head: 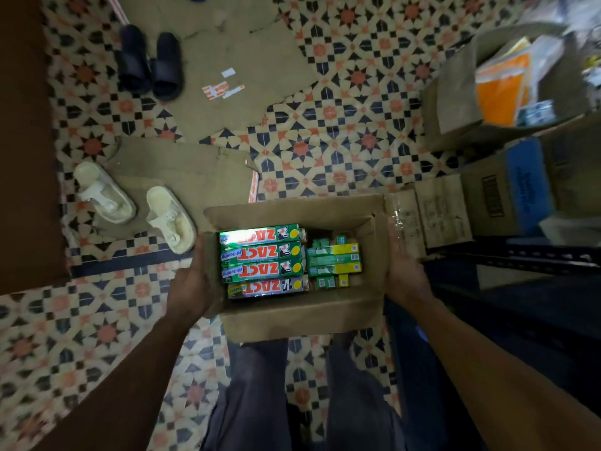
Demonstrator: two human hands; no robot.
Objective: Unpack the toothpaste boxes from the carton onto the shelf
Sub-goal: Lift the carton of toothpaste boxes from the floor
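Observation:
I hold an open brown carton (302, 315) above the patterned floor, between both hands. My left hand (195, 284) grips its left wall and my right hand (405, 271) presses flat against its right wall. Inside, several green ZACT toothpaste boxes (261, 255) lie flat in a stack on the left. Smaller green-and-yellow toothpaste boxes (333, 258) fill the right side. A dark metal shelf (520, 255) runs along the right, just beyond my right hand.
White slippers (136, 209) and black slippers (149, 63) lie on flattened cardboard (234, 102) to the left and ahead. Other cartons (455, 102) with orange packets stand at the upper right, with one blue-labelled carton (520, 187) beside the shelf. My legs are below the carton.

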